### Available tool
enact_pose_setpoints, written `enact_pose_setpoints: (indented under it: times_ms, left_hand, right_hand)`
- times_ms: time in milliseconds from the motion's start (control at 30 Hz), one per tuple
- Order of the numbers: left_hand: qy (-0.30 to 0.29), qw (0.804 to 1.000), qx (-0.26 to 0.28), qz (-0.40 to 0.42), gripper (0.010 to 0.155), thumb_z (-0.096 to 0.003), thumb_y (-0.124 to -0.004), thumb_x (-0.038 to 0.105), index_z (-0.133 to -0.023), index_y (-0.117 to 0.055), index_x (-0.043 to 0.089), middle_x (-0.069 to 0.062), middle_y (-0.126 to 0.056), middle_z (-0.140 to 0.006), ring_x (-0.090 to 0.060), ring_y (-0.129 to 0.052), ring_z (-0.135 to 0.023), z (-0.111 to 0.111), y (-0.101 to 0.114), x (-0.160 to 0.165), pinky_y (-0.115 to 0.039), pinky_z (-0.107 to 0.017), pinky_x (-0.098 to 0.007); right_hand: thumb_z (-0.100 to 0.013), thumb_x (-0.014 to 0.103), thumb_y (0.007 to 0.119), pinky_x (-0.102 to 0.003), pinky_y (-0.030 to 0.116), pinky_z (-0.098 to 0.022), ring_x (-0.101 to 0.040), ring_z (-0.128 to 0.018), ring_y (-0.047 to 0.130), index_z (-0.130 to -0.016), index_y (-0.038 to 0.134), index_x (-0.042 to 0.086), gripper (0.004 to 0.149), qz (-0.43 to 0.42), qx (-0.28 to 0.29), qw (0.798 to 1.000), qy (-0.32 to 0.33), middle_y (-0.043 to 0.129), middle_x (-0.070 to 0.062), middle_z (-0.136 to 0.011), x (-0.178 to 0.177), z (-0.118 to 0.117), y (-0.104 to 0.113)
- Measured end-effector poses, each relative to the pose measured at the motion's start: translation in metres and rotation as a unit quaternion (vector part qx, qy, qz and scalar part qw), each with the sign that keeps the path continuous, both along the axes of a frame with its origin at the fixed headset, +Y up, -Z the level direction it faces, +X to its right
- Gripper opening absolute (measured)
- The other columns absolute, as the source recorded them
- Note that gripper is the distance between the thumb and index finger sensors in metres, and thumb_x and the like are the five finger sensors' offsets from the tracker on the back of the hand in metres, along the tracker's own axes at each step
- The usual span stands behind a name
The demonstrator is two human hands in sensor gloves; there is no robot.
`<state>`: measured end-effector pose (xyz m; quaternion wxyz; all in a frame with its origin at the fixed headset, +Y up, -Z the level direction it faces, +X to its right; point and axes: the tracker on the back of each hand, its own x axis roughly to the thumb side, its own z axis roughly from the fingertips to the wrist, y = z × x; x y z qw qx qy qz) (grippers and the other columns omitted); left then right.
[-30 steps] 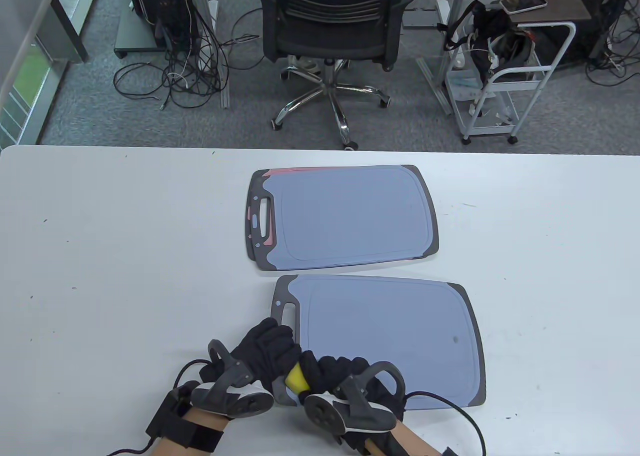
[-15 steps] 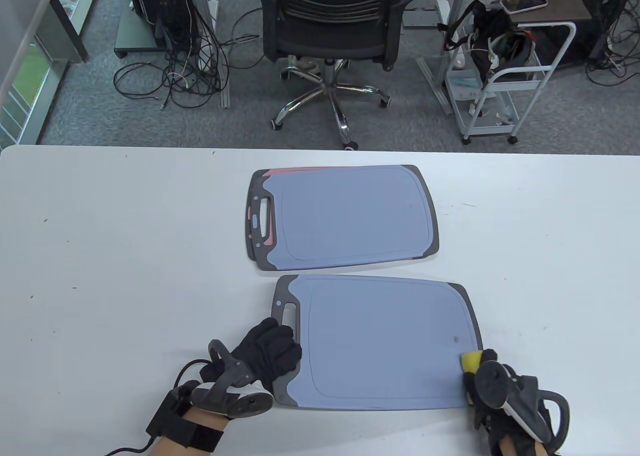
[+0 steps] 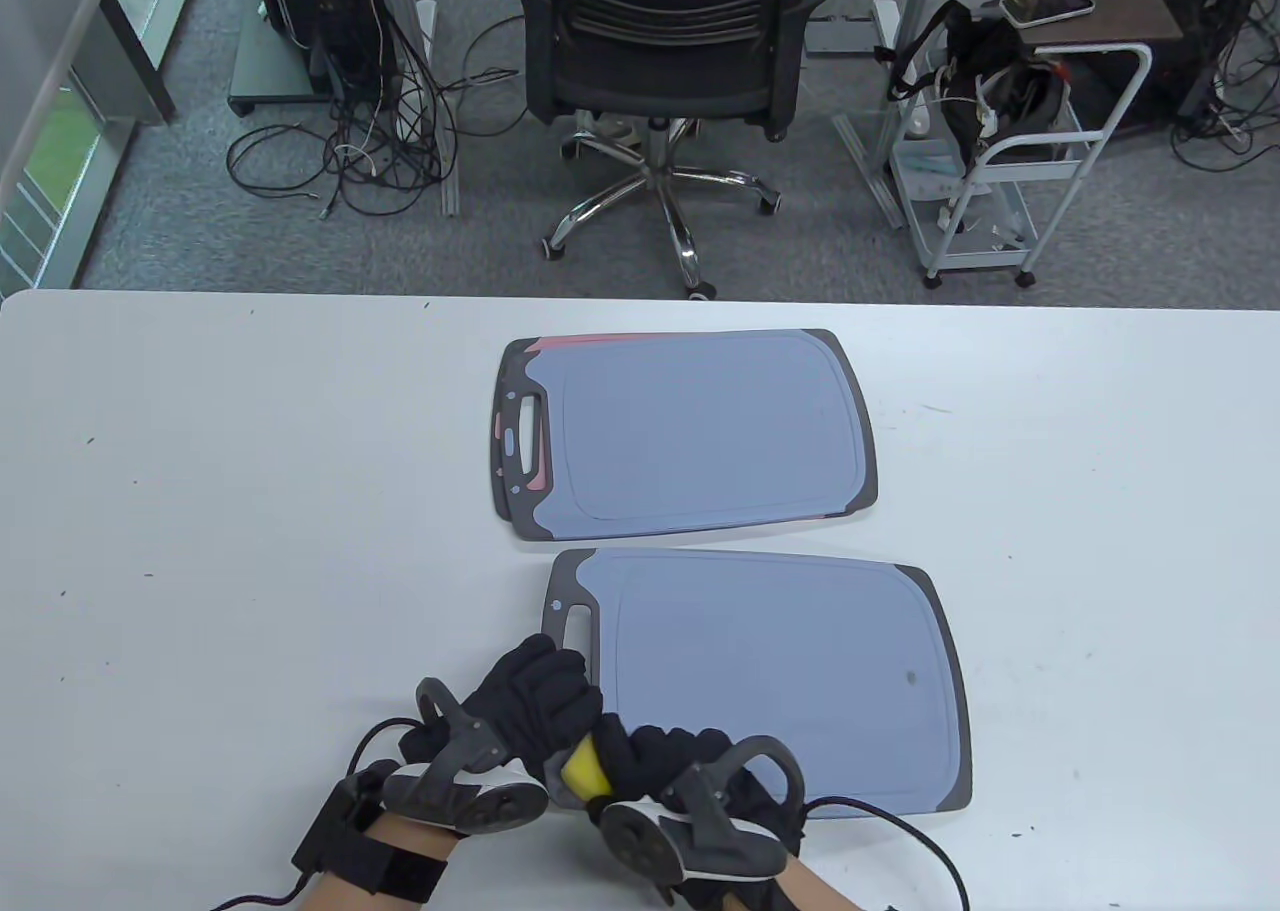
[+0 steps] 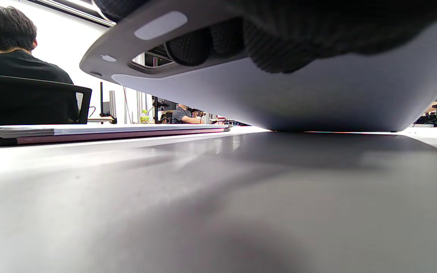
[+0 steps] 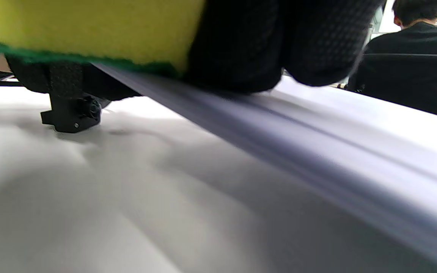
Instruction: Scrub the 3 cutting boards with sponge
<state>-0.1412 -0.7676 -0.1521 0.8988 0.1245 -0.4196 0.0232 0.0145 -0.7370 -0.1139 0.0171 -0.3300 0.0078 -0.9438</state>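
Sweeping back from four o'clock, the right hand grips the sponge beside the board-steadying left hand; the near cutting board scrub continues.

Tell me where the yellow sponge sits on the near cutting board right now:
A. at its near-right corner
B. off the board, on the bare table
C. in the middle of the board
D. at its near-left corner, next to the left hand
D: in the table view the right hand holds the yellow sponge on the near cutting board at its near-left corner, right beside the left hand.
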Motion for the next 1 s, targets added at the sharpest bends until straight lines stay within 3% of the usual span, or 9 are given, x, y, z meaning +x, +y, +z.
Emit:
enact_pose_setpoints:
  times_ms: [67,233,367,467,567,633,767,867,1000]
  left_hand:
    - [0.000,1.000,0.000,0.001,0.044,-0.0570,-0.084,0.039,-0.093,-0.061,0.028,0.006,-0.074,-0.093,-0.023,-0.075,-0.100,0.000,0.000,0.000,-0.059,-0.077,-0.056]
    - [0.000,1.000,0.001,0.000,0.044,-0.0568,-0.084,0.039,-0.093,-0.062,0.028,0.006,-0.075,-0.093,-0.023,-0.075,-0.100,0.000,0.000,0.000,-0.059,-0.077,-0.056]
    - [0.000,1.000,-0.001,0.000,0.044,-0.0570,-0.084,0.039,-0.093,-0.061,0.028,0.006,-0.074,-0.094,-0.023,-0.075,-0.100,0.000,0.000,0.000,-0.058,-0.077,-0.056]
    - [0.000,1.000,-0.001,0.001,0.044,-0.0572,-0.084,0.039,-0.094,-0.061,0.028,0.006,-0.074,-0.094,-0.023,-0.074,-0.100,0.000,0.000,0.000,-0.058,-0.077,-0.056]
    - [0.001,1.000,-0.002,0.001,0.044,-0.0572,-0.084,0.039,-0.094,-0.061,0.028,0.006,-0.074,-0.094,-0.023,-0.074,-0.100,0.000,0.000,0.000,-0.058,-0.077,-0.056]
    - [0.002,1.000,-0.001,0.001,0.044,-0.0571,-0.084,0.039,-0.093,-0.061,0.028,0.006,-0.074,-0.094,-0.023,-0.074,-0.100,0.000,0.001,0.000,-0.058,-0.077,-0.056]
    - [0.003,1.000,-0.002,-0.001,0.044,-0.0570,-0.084,0.038,-0.093,-0.061,0.028,0.006,-0.074,-0.094,-0.023,-0.074,-0.100,-0.001,0.000,0.000,-0.058,-0.077,-0.056]
    - [0.007,1.000,-0.002,-0.003,0.044,-0.0568,-0.084,0.038,-0.093,-0.062,0.028,0.006,-0.074,-0.093,-0.022,-0.074,-0.100,-0.001,0.000,0.000,-0.058,-0.077,-0.056]
    - [0.024,1.000,-0.002,-0.001,0.043,-0.0564,-0.084,0.037,-0.092,-0.062,0.029,0.007,-0.075,-0.092,-0.021,-0.075,-0.100,-0.002,0.001,-0.001,-0.059,-0.077,-0.056]
  right_hand:
    - [-0.047,0.058,0.064,-0.042,0.081,-0.045,-0.014,-0.045,0.090,-0.102,0.060,0.015,0.071,-0.003,-0.009,1.000,-0.004,0.082,-0.007,-0.072,0.014,-0.003,-0.002]
    - [-0.046,0.056,0.065,-0.044,0.081,-0.044,-0.016,-0.044,0.091,-0.101,0.061,0.012,0.071,0.004,-0.026,0.986,-0.167,0.083,-0.009,-0.071,0.121,-0.011,-0.020]
    - [-0.046,0.054,0.066,-0.045,0.080,-0.044,-0.019,-0.045,0.091,-0.102,0.060,0.010,0.070,0.019,-0.061,0.936,-0.346,0.083,-0.011,-0.072,0.236,-0.009,-0.038]
    - [-0.047,0.054,0.066,-0.045,0.080,-0.044,-0.019,-0.045,0.091,-0.102,0.060,0.010,0.071,0.012,-0.084,0.914,-0.396,0.083,-0.012,-0.072,0.271,-0.006,-0.042]
    - [-0.047,0.053,0.066,-0.045,0.080,-0.043,-0.019,-0.043,0.092,-0.100,0.062,0.005,0.071,0.025,-0.062,0.933,-0.354,0.084,-0.013,-0.070,0.242,-0.010,-0.038]
    - [-0.047,0.055,0.066,-0.044,0.081,-0.043,-0.017,-0.043,0.091,-0.100,0.062,0.007,0.072,0.004,-0.041,0.961,-0.273,0.084,-0.012,-0.069,0.193,-0.011,-0.031]
    - [-0.046,0.057,0.066,-0.042,0.082,-0.041,-0.014,-0.038,0.090,-0.099,0.065,0.008,0.073,-0.038,-0.008,0.992,-0.120,0.084,-0.010,-0.065,0.090,-0.002,-0.019]
    - [-0.046,0.060,0.063,-0.039,0.084,-0.040,-0.010,-0.037,0.090,-0.099,0.064,0.007,0.075,-0.014,0.024,0.999,-0.028,0.085,-0.007,-0.063,0.021,0.011,-0.009]
    - [-0.046,0.061,0.061,-0.038,0.084,-0.040,-0.010,-0.037,0.090,-0.099,0.062,0.007,0.076,0.014,0.044,0.999,-0.013,0.084,-0.005,-0.063,0.004,0.012,-0.006]
